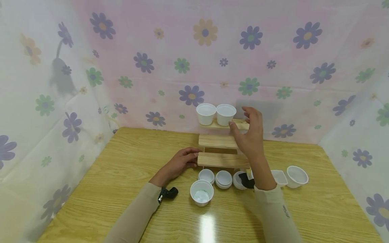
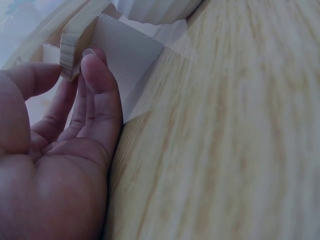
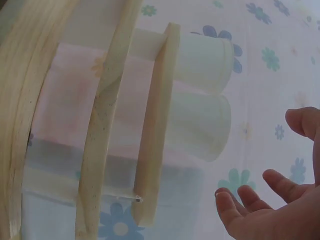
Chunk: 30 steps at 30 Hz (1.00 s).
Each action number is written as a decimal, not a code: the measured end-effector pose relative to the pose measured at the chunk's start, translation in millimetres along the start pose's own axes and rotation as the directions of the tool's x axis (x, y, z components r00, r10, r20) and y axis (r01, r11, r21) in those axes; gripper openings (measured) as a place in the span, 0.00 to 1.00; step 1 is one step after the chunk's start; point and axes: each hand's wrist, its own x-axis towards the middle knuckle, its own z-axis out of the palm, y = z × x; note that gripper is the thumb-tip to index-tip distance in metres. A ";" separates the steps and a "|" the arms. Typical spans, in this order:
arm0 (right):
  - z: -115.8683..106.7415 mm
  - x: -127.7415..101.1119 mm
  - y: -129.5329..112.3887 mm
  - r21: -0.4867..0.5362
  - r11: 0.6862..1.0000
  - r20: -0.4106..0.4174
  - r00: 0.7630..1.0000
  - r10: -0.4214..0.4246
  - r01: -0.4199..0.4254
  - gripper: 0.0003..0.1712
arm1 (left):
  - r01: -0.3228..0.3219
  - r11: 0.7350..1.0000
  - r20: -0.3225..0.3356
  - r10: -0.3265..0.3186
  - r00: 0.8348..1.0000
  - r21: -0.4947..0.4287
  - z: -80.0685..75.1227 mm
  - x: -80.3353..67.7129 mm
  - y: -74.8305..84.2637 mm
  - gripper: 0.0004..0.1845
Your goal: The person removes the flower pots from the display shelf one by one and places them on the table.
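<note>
A: While the left hand (image 1: 179, 163) steadies the three-step pale wooden riser (image 1: 223, 141), what makes this go well?

B: Keep that hand as it is, I'd say: fingers nearly straight, pressed flat against the left end of the riser's lowest step, gripping nothing. The left wrist view shows the fingertips (image 2: 92, 65) against the wood edge. A firm, still brace should stop the riser shifting.

A: And the right hand (image 1: 250, 130)?

B: It's spread open and empty beside the right end of the riser's top step, thumb tip close to the nearer white plastic cup (image 1: 226, 114); I can't tell if it touches. Any move there should be slow, so neither cup tips.

A: How do the cups look?

B: Two small white tapered plastic cups (image 1: 206, 113) stand upright side by side on the riser's top step, touching or nearly so. More white cups (image 1: 202, 192) sit on the table in front of the riser.
</note>
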 end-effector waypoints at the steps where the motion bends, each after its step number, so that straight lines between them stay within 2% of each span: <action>1: 0.7 0.9 0.9 0.004 1.000 -0.005 1.000 0.008 -0.008 0.36 | -0.001 1.000 0.000 0.001 1.000 -0.001 -0.2 0.1 -0.4 0.21; 13: 10.7 8.9 9.4 0.081 0.986 0.014 0.990 0.144 -0.144 0.40 | -0.003 1.000 0.007 0.003 1.000 0.014 -1.3 1.4 -2.1 0.19; 21: 20.8 7.8 24.2 0.066 0.993 0.055 0.994 0.092 -0.095 0.37 | -0.005 1.000 0.010 0.005 1.000 0.016 -2.1 1.0 -1.4 0.20; 25: 25.2 5.3 28.6 0.053 0.993 0.068 0.993 0.100 -0.104 0.36 | -0.006 1.000 0.013 0.006 1.000 0.012 -2.6 0.7 -2.1 0.20; 30: 29.2 3.8 31.6 0.057 0.991 0.045 0.992 0.118 -0.121 0.35 | -0.010 1.000 0.016 0.010 1.000 0.014 -2.2 0.5 -2.0 0.20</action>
